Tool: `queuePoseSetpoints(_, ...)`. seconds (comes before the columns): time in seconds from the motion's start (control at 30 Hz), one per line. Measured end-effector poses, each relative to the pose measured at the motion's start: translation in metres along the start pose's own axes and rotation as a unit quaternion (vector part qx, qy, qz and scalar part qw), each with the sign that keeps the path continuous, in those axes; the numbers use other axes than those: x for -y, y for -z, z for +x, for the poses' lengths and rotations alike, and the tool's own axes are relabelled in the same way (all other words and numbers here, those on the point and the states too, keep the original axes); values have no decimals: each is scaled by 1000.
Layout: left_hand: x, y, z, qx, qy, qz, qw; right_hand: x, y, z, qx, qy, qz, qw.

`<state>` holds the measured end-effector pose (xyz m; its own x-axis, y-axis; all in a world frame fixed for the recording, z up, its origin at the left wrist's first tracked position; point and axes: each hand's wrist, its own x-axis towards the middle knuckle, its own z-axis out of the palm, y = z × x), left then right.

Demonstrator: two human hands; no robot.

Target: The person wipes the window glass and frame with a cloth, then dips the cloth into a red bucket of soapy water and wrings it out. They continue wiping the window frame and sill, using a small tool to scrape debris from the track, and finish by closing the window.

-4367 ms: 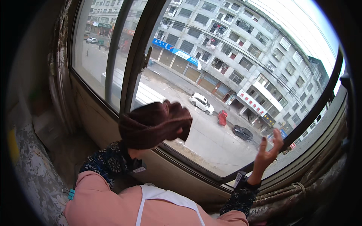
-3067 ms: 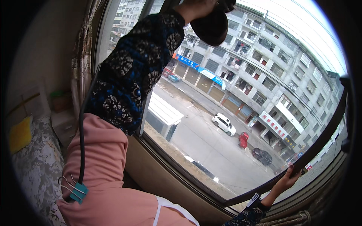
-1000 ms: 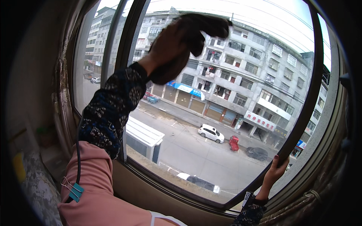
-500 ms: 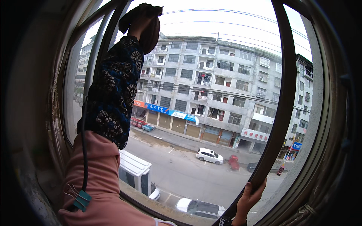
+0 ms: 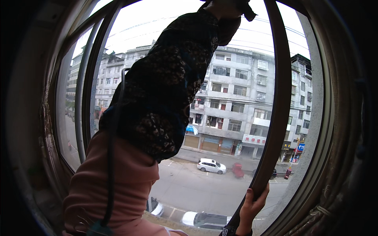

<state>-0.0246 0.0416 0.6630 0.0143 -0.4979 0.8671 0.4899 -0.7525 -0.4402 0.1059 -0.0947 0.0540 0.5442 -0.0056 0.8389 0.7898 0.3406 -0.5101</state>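
My left arm, in a pink sleeve with a dark floral sleeve cover (image 5: 169,82) over it, reaches up across the window. At the top edge of the picture my left hand (image 5: 226,8) is partly cut off; it is closed on a dark cloth (image 5: 230,30) that hangs below it and pokes out to its right. The cloth lies over the upper part of the window pane. Low on the right, my right hand (image 5: 252,208) wraps round the dark upright frame (image 5: 278,98) of the window sash, thumb on the near side.
A black cable (image 5: 111,169) runs along my left sleeve, down to a teal binder clip (image 5: 99,229). Gathered curtains (image 5: 321,210) hang at the sides. Outside, far below, are a street with a white car (image 5: 211,166) and a grey apartment block (image 5: 240,78).
My left hand has swept the cloth from the upper left to the right, up to the top edge. My right hand keeps its hold on the frame.
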Motion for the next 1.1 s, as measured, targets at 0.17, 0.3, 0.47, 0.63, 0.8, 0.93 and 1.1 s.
queuePoseSetpoints(0.17,-25,-61,16,30,-113,32,993,-6,-2,0,2,6,10,1000)
queuePoseSetpoints(0.3,-45,-66,8,33,-214,54,975,-6,0,1,-1,13,15,1000)
queuePoseSetpoints(0.47,-75,3,-65,77,-234,-62,967,-3,3,4,11,6,32,999)
queuePoseSetpoints(0.63,-113,52,-164,133,-239,-172,946,-8,2,6,9,42,33,999)
queuePoseSetpoints(0.8,-137,83,-262,143,-281,-255,914,-11,4,8,30,24,41,998)
queuePoseSetpoints(0.93,-168,117,-337,246,-483,-226,810,0,10,6,0,76,-40,996)
queuePoseSetpoints(1.1,-170,129,-350,189,-418,-287,841,35,22,-40,14,43,113,993)
